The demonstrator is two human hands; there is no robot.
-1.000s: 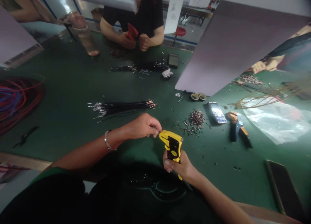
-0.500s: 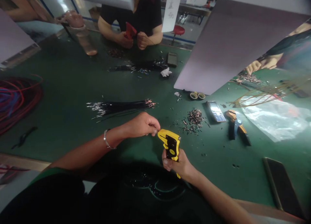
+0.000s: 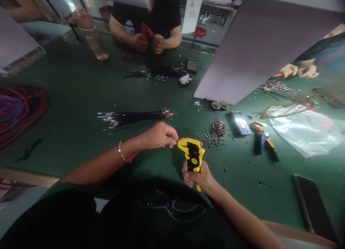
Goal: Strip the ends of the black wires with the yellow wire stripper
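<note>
- Right hand [image 3: 198,176]: fingers wrapped around the grip of a yellow wire stripper [image 3: 193,156], which is held off the tabletop and nearly upright. Compared with the frame half a second back, the tool sits slightly higher and its head has turned a little to the right.
- Left hand [image 3: 159,135]: thumb and forefinger pressed together, pinching a thin wire [image 3: 174,143], barely visible, at the stripper's upper left end. A metal bracelet [image 3: 122,152] circles the wrist. This hand has risen slightly.
- Just beyond the stripper: a scattered heap of small metal-and-black wire pieces [image 3: 217,130].
- Above the left hand: a bundle of black wires [image 3: 134,116] with bright bare ends, lying on the green tabletop [image 3: 72,90].
- Right of the heap: a keypad phone [image 3: 239,123], two tape rolls [image 3: 219,105], and orange-and-blue pliers [image 3: 262,141] beside a clear plastic bag [image 3: 304,132].
- Far left: a coil of red and blue cable [image 3: 18,112].
- Across the tabletop: a co-worker's hands [image 3: 148,42] hold a red tool [image 3: 146,32], with more wire bundles in front of them.
- Upper right: another co-worker's hands [image 3: 299,70], which have shifted slightly right, are partly behind a pale sheet.
</note>
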